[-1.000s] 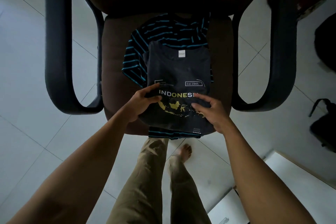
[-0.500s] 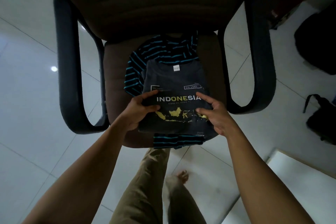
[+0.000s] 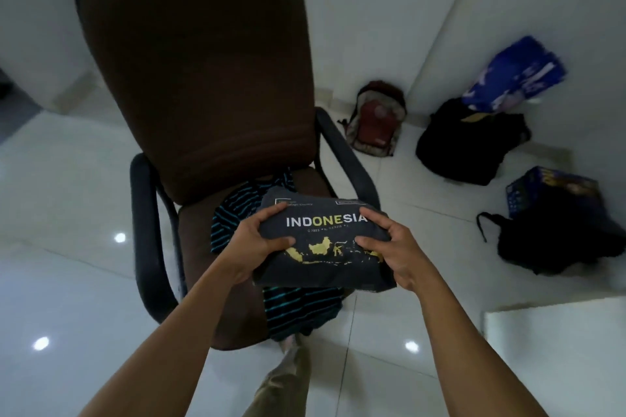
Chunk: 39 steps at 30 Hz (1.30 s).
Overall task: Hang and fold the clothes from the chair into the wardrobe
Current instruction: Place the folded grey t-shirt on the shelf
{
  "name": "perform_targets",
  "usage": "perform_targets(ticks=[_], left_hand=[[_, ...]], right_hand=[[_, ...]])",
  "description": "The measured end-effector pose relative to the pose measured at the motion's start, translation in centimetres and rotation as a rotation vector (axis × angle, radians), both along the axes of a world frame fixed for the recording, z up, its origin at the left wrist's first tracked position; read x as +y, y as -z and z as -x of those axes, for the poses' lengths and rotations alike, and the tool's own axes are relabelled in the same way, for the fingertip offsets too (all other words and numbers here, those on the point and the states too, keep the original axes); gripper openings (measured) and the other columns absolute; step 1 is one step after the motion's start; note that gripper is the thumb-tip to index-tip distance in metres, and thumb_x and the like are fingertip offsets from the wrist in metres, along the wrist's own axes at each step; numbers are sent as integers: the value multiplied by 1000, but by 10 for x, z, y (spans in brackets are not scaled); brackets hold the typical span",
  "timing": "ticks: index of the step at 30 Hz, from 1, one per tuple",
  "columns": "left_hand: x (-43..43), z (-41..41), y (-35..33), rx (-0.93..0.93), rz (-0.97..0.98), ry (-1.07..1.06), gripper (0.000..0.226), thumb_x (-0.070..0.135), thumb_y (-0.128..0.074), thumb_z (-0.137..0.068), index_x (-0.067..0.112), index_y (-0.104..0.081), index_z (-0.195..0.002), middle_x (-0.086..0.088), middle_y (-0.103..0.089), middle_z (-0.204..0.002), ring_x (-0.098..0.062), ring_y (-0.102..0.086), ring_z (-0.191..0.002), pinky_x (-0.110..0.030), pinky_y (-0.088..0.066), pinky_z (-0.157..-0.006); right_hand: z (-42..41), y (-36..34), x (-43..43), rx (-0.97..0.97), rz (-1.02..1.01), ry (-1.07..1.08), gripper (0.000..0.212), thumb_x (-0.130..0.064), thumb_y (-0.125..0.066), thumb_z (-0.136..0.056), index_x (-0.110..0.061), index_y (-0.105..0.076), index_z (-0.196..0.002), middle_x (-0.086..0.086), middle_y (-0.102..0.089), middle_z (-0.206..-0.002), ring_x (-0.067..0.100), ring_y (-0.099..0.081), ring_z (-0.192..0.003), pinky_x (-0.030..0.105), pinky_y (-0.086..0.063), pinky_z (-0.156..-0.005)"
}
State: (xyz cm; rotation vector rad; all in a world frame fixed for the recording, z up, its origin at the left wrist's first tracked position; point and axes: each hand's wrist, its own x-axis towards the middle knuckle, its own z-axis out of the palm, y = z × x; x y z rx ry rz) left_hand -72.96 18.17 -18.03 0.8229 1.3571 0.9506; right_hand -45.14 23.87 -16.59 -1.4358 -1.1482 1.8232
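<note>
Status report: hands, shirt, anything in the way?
Left hand and right hand grip the folded dark shirt. Striped shirt lies beneath, on the chair. Bags sit apart on the floor.

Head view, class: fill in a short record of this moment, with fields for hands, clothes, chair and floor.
chair: brown, black armrests
T-shirt: dark, folded, printed INDONESIA, above the seat
striped shirt: lies on the seat beneath the T-shirt
left hand: grips the T-shirt's left edge
right hand: grips its right edge
floor: holds a red backpack and a black bag

Arms outstretched; left hand (image 3: 250, 247), right hand (image 3: 396, 254) pinching folded shirt (image 3: 325, 267) (both sides)
</note>
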Motion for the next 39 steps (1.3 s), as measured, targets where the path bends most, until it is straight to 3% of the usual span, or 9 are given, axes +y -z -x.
perform_targets(ticks=[5, 10, 14, 18, 25, 30, 35, 39], left_hand=[[-45, -69, -66, 56, -134, 224, 78, 7, -89, -67, 32, -58, -135, 5, -59, -131, -14, -67, -109, -32, -57, -91], [-89, -146, -130, 54, -266, 455, 77, 6, -89, -68, 29, -59, -135, 3, -60, -131, -15, -68, -108, -33, -58, -89], [-127, -210, -175, 69, -379, 646, 76, 7, -88, -71, 30, -57, -136, 6, -61, -126, -8, -67, -103, -23, -57, -82], [-171, -264, -203, -11, -411, 839, 75, 4, -87, -71, 31, -58, -135, 1, -61, -127, -16, -68, -106, -28, -59, -82], [-283, -340, -218, -98, -448, 1188, 70, 7, -85, -73, 38, -59, -130, 3, -57, -127, -19, -64, -110, -38, -60, -88], [-386, -396, -229, -151, -470, 1425, 65, 9, -86, -73, 35, -62, -127, 0, -62, -126, -22, -66, -108, -41, -60, -88], [-490, -459, -253, -147, -497, 1627, 67, 14, -87, -72, 37, -60, -129, 2, -57, -126, -19, -63, -109, -37, -58, -90], [-563, -522, -279, -135, -469, 1757, 66, 11, -83, -77, 30, -56, -134, 4, -57, -118, -17, -63, -104, -30, -58, -82]], right_hand=[[-81, -72, -96, -52, -164, 133, 77, -19, -90, -57, -33, -65, -128, 1, -66, -126, 22, -68, -110, 39, -58, -90], [-156, -133, -204, -121, -298, 337, 72, -16, -88, -67, -38, -62, -130, -3, -63, -128, 19, -67, -108, 34, -59, -86], [-196, -172, -299, -126, -392, 546, 69, -6, -83, -75, -32, -60, -135, -7, -65, -126, 14, -68, -106, 26, -57, -81], [-218, -194, -400, -193, -475, 760, 67, -7, -84, -75, -34, -62, -132, -4, -64, -126, 16, -68, -108, 32, -57, -90], [-210, -208, -586, -287, -474, 1163, 66, -4, -83, -75, -34, -63, -131, -4, -70, -119, 15, -71, -101, 36, -59, -87], [-195, -218, -715, -307, -488, 1468, 61, 1, -81, -74, -29, -67, -125, 1, -71, -116, 13, -73, -92, 26, -58, -75], [-196, -241, -825, -330, -485, 1695, 61, 1, -79, -75, -28, -66, -126, 5, -72, -115, 19, -74, -92, 31, -60, -74], [-231, -264, -897, -350, -425, 1809, 64, -7, -82, -73, -29, -63, -129, 7, -69, -119, 28, -73, -97, 43, -61, -79]])
